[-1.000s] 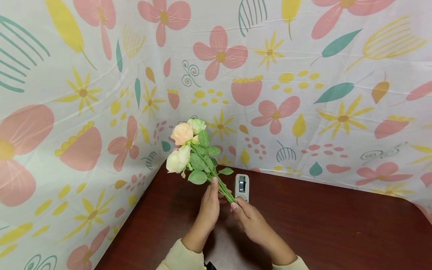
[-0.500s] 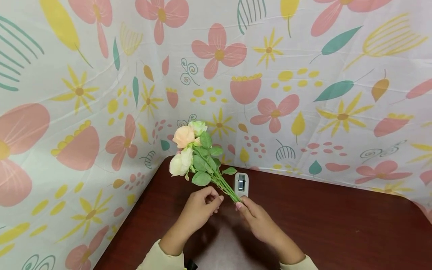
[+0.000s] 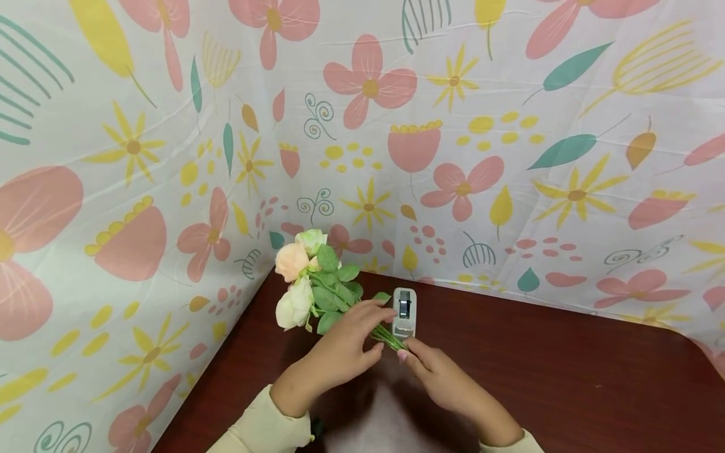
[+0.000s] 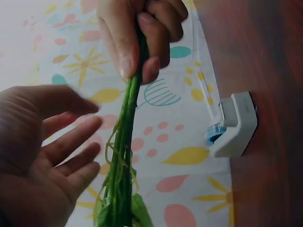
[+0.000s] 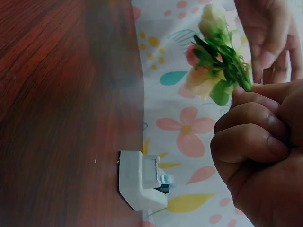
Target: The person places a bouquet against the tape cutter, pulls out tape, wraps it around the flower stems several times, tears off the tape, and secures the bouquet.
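Note:
A small bunch of artificial-looking roses leans to the upper left in the head view, with a peach rose (image 3: 292,262), a cream rose (image 3: 294,304) and a pale green rose (image 3: 312,240) above leafy stems. My right hand (image 3: 440,376) grips the lower ends of the green stems (image 4: 124,127), fingers curled round them. Beside the stems is my left hand (image 3: 347,345), its fingers loosely bent; the left wrist view shows a gap between this hand and the stems. In the head view the left hand covers part of the stems and leaves.
Just behind the stems, a white tape dispenser (image 3: 412,308) stands on the dark red-brown table (image 3: 538,377). A floral-print cloth (image 3: 510,82) hangs along the back and left sides of the table.
My left hand let go of the stems, drew back, then came up beside them with fingers spread. The roses have dipped lower. My right hand has kept hold of the stem ends.

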Motion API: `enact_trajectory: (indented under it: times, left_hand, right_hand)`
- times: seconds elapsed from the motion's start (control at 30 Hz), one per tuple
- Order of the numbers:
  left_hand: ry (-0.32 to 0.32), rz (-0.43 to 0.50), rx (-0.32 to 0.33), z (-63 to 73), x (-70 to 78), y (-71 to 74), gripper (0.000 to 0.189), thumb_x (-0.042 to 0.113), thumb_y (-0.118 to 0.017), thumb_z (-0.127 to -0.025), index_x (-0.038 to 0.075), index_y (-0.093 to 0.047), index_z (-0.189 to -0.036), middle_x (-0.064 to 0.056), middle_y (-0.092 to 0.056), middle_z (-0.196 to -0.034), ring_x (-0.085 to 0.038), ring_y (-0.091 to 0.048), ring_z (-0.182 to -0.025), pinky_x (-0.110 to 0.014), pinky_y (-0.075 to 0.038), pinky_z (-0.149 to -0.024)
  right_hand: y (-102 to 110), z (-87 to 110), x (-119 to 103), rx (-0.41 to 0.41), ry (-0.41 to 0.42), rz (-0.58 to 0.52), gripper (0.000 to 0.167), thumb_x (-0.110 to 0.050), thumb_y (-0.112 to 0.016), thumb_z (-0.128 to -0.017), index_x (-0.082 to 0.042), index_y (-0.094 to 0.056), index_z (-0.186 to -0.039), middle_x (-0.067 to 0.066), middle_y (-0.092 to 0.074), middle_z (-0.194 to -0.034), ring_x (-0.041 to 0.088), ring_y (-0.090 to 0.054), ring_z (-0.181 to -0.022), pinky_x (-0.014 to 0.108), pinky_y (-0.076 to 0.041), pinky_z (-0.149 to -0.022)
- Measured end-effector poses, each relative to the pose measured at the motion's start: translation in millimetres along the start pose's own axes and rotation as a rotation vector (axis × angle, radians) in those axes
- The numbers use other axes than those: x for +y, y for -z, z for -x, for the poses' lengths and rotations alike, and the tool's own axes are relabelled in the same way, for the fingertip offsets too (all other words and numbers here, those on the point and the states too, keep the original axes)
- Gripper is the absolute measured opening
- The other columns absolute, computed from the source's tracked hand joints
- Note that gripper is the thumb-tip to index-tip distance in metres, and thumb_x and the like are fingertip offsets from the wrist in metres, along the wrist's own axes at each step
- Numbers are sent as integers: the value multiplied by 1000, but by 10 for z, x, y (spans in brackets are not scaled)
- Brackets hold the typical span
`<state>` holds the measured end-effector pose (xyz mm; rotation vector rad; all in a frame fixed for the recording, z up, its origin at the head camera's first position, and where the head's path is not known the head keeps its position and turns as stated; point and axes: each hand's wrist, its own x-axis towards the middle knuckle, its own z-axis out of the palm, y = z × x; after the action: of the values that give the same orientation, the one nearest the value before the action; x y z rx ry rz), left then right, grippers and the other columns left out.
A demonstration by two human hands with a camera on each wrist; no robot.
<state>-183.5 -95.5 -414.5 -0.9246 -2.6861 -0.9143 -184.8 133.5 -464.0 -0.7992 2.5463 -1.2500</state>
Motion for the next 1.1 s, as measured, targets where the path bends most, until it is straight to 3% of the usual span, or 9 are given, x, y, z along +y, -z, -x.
enact_trajectory:
  times: [0.1,0.17,0.33,0.53,0.7,0.83,1.1]
  left_hand:
    - [-27,-147,-104,-24,-13,-29,50,15,-73,-92,18,-58,-139,-1,-60,-139,-21,-45,-143,-42,-42,-115]
    - [-65,-236,-133,-37,-27,-59,47,17,-75,-91,17,-61,-136,-1,-64,-131,-20,-51,-138,-42,-38,-118]
    - [-148,-437,-92,-45,-95,-144,37,18,-78,-87,17,-68,-123,3,-68,-110,-17,-62,-119,-46,-35,-120]
    - [-164,-636,-36,-38,-233,-215,18,18,-76,-85,19,-69,-102,4,-67,-100,-16,-65,-108,-42,-43,-111]
    - [-205,-678,3,-9,-282,-252,8,18,-72,-87,20,-65,-88,7,-66,-87,-14,-65,-89,-35,-48,-95]
    - [-224,-677,-6,9,-290,-304,13,21,-71,-90,20,-61,-83,8,-63,-74,-12,-62,-72,-29,-45,-76]
    - [-217,-684,-51,29,-287,-380,15,23,-70,-90,22,-58,-81,8,-60,-64,-9,-61,-62,-25,-34,-54]
  right_hand:
    - [18,28,-18,-39,19,7,24,-41,-40,-109,-25,-57,-115,-9,-41,-75,0,-39,-63,24,-42,-61]
    - [29,45,-33,-56,27,9,24,-41,-40,-109,-24,-56,-114,-10,-41,-75,-1,-39,-63,23,-42,-61]
    - [58,81,-59,-83,37,4,21,-41,-42,-108,-25,-55,-103,-10,-41,-73,-2,-35,-60,21,-39,-56]
    - [101,96,-54,-86,79,9,19,-37,-44,-108,-26,-54,-96,-12,-41,-73,-3,-36,-61,21,-39,-55]
    - [152,110,-23,-102,87,33,17,-36,-46,-108,-27,-56,-98,-13,-42,-74,-3,-40,-63,21,-41,-57]
    - [198,120,5,-121,78,45,15,-37,-47,-107,-28,-58,-102,-14,-43,-74,-3,-42,-65,22,-42,-60]
    - [281,128,42,-163,66,52,17,-39,-48,-107,-29,-60,-102,-14,-45,-73,-3,-45,-64,22,-43,-60]
